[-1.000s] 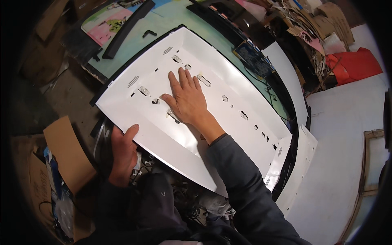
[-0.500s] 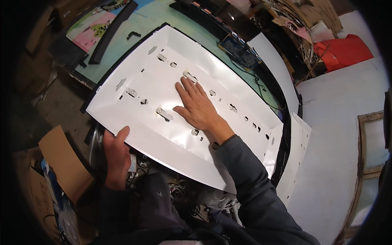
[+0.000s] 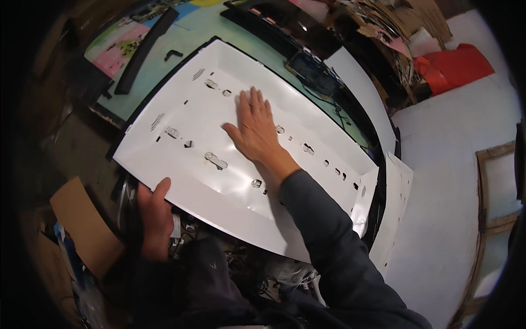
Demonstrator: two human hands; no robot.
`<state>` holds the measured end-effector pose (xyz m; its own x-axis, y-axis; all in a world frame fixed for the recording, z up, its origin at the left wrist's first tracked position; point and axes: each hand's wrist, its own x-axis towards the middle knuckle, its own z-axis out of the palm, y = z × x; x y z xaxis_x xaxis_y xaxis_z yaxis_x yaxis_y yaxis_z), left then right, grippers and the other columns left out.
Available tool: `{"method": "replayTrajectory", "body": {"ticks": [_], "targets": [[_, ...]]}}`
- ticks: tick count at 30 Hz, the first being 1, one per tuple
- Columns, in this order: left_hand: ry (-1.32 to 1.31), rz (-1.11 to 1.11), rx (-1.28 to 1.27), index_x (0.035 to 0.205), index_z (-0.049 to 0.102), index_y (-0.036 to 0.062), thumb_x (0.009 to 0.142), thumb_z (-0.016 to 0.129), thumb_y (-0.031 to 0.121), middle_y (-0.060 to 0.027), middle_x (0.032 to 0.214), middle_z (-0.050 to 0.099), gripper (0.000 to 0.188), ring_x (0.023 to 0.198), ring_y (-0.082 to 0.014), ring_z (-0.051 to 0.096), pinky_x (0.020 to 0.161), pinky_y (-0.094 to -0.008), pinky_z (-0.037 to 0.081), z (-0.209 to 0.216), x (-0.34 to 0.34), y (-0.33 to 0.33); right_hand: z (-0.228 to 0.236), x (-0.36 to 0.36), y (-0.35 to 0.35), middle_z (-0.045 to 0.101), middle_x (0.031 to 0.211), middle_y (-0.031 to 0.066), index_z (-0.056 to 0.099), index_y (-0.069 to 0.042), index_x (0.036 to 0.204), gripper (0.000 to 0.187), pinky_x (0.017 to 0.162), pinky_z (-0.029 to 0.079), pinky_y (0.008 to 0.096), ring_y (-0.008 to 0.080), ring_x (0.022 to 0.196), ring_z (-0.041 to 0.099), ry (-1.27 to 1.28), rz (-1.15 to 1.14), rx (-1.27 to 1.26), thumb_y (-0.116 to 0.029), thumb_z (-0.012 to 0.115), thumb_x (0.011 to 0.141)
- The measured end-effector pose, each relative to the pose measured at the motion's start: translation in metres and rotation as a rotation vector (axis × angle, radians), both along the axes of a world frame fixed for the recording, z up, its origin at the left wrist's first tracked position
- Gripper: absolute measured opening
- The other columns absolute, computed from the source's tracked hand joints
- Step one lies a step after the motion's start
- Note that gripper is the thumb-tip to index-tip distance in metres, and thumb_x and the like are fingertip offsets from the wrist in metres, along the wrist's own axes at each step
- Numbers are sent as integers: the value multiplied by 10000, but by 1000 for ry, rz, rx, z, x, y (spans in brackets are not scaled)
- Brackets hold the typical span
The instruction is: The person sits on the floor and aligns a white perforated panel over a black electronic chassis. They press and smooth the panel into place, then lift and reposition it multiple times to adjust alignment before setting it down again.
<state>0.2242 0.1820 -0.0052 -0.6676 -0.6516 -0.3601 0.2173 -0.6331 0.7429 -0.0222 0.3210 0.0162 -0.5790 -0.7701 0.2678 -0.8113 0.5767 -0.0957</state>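
A large white backlight reflector panel [image 3: 230, 214] with a dark frame lies tilted across the worktable, its near edge jutting over the front. Rows of cut-out holes, slots and small clear lenses run along its dented surface. My right hand [image 3: 257, 131] rests flat on the sheet in the upper middle, palm down, thumb out to the left, covering part of the far row. At the near left edge, my left hand [image 3: 157, 222] grips the panel, with its thumb on the rim and its fingers hidden underneath.
Behind the panel lie a circuit board [image 3: 312, 74] with cables, a long black strip [image 3: 147, 52] and a small black L-shaped piece [image 3: 173, 55]. Cardboard [image 3: 86, 227] stands at the lower left. A red bag [image 3: 455, 68] sits right of stacked scraps, beside a white wall [image 3: 438, 159].
My right hand has slid farther away over the sheet and now covers the slot near its fingertips. My left hand keeps its hold on the edge. The view has shifted slightly.
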Motion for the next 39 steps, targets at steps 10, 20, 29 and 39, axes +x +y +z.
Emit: {"method": "replayTrajectory", "body": {"ticks": [10,20,29,39], "targets": [[-74,-31,-65,1407,436,-64,918,590,22,-179,1318,584,520,1171,-275,610,985,-377,499,-5,2,-3,-11,-20,-10,301,1569,345,309,105,1504,865,1231,210,503,476,1492,254,-132,-13,-49,-545,539,982],[-74,-56,-92,1411,434,-54,923,588,86,-169,1299,574,530,1148,-268,600,973,-390,490,-3,2,-1,-5,-14,36,276,1599,310,290,74,1532,874,1231,196,522,442,1511,235,-80,-127,75,-580,500,991],[-66,-51,-75,1442,427,-29,952,607,58,-161,1347,574,530,1184,-259,599,993,-374,493,-3,4,-1,5,0,112,283,1600,299,304,58,1530,804,1225,204,528,438,1506,247,-154,-206,74,-519,511,1010],[-27,-25,-88,1444,441,-23,965,609,52,-163,1377,559,512,1237,-257,570,1028,-365,482,-16,5,-6,8,7,153,283,1612,272,321,20,1541,767,1233,203,506,414,1512,248,-143,-265,98,-531,462,1027]]}}
